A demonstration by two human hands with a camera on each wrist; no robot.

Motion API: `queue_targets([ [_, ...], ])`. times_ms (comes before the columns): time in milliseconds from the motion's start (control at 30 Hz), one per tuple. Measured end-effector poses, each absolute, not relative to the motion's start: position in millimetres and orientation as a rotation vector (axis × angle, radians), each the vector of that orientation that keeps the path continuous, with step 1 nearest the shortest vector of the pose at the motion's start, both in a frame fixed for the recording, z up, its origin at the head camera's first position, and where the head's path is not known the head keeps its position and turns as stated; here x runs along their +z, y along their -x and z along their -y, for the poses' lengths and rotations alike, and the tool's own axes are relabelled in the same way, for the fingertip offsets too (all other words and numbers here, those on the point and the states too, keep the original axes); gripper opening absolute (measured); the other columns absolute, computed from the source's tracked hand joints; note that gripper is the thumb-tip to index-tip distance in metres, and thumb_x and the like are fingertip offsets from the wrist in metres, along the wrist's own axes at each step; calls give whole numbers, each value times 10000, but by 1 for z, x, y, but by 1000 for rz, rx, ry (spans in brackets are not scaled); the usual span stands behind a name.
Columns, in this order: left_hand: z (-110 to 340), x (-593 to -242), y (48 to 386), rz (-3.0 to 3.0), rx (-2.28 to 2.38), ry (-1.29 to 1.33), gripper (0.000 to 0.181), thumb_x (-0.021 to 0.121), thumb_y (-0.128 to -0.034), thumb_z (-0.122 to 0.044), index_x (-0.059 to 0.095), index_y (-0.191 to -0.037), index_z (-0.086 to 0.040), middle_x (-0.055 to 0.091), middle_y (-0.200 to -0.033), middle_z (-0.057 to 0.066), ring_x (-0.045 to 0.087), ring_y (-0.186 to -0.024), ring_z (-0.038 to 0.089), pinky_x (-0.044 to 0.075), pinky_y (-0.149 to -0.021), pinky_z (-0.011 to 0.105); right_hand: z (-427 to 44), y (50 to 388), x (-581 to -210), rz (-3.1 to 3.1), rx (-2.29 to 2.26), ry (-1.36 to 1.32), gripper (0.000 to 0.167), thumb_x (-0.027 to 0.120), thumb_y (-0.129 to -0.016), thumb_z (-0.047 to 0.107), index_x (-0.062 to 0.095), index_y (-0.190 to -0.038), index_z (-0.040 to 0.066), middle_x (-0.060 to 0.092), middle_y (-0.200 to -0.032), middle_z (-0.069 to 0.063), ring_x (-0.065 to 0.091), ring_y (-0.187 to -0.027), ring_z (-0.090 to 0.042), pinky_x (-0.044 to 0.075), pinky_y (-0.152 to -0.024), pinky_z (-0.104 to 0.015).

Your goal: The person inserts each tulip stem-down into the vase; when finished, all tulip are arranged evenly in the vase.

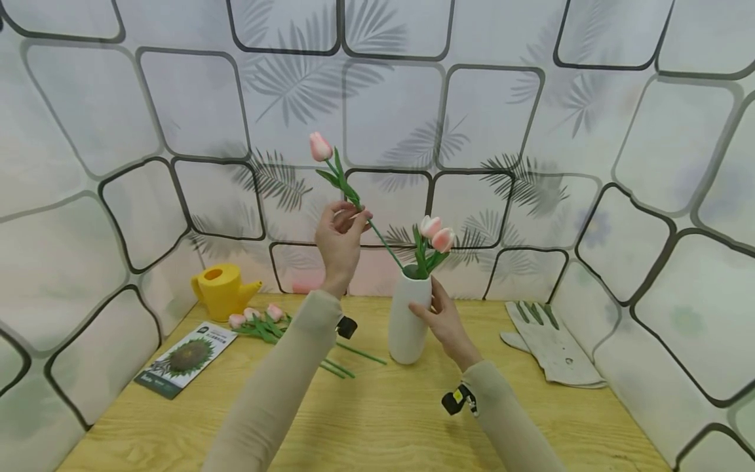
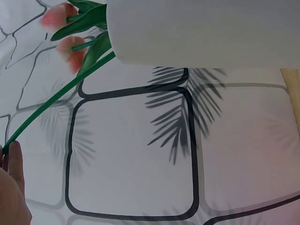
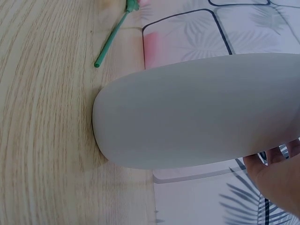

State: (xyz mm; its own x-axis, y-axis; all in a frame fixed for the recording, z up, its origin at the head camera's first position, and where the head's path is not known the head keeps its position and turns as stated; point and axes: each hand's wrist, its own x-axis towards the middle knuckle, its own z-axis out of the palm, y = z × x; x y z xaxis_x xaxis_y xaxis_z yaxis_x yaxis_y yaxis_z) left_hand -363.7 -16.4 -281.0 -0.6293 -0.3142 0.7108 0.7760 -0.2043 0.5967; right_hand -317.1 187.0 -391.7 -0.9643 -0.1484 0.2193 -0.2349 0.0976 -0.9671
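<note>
The left hand [image 1: 342, 244] pinches the green stem of a pink tulip [image 1: 321, 147], whose bloom points up and left. The stem's lower end reaches the mouth of the white vase [image 1: 407, 321]; how far it goes inside is hidden. Two pink-and-white tulips [image 1: 436, 235] stand in the vase. Around the vase's right side curls the right hand [image 1: 444, 321], seen also in the right wrist view against the vase [image 3: 197, 112]. In the left wrist view the stem [image 2: 61, 96] slants from the left hand [image 2: 14, 187] to the vase rim.
Several pink tulips [image 1: 265, 326] lie on the wooden table [image 1: 377, 426], left of the vase, stems toward it. Behind them is a yellow watering can [image 1: 223, 292], with a sunflower packet [image 1: 187, 359] in front. Pale gloves [image 1: 554, 347] lie at the right. Patterned walls enclose the table.
</note>
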Motion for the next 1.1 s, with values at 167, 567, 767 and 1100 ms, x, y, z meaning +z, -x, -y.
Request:
queue_targets([
  [167,7,-288,360,1432,-1890,583,294,736,-856,-8,584,-1106,21,721,-1013,243,724,-807,141,611,-736,303,-186,317,-391,2284,2025,-409,846,658,-953,161,99,-1589,147,207,-1628,-104,299,-1458,-347,278,-1177,-555],
  [567,-12,-308,356,1718,-1701,632,282,741,-870,-64,652,-1137,-64,748,-1015,151,733,-913,241,597,-813,307,-187,318,-392,2284,2017,-400,850,660,-953,174,97,-1589,146,215,-1625,-107,309,-1452,-351,285,-1173,-560],
  [767,-18,-322,352,1765,-1686,694,252,752,-872,-132,705,-1113,-75,749,-1019,130,730,-942,218,593,-833,300,-186,318,-392,2282,2012,-405,842,663,-951,172,113,-1588,156,235,-1617,-109,321,-1444,-359,301,-1162,-567],
  [1100,-23,-335,347,1876,-1622,775,206,768,-862,-150,737,-1050,-73,754,-964,92,724,-847,178,599,-761,279,-186,317,-391,2275,2019,-420,821,653,-958,175,126,-1587,177,254,-1607,-106,322,-1442,-363,320,-1151,-567],
])
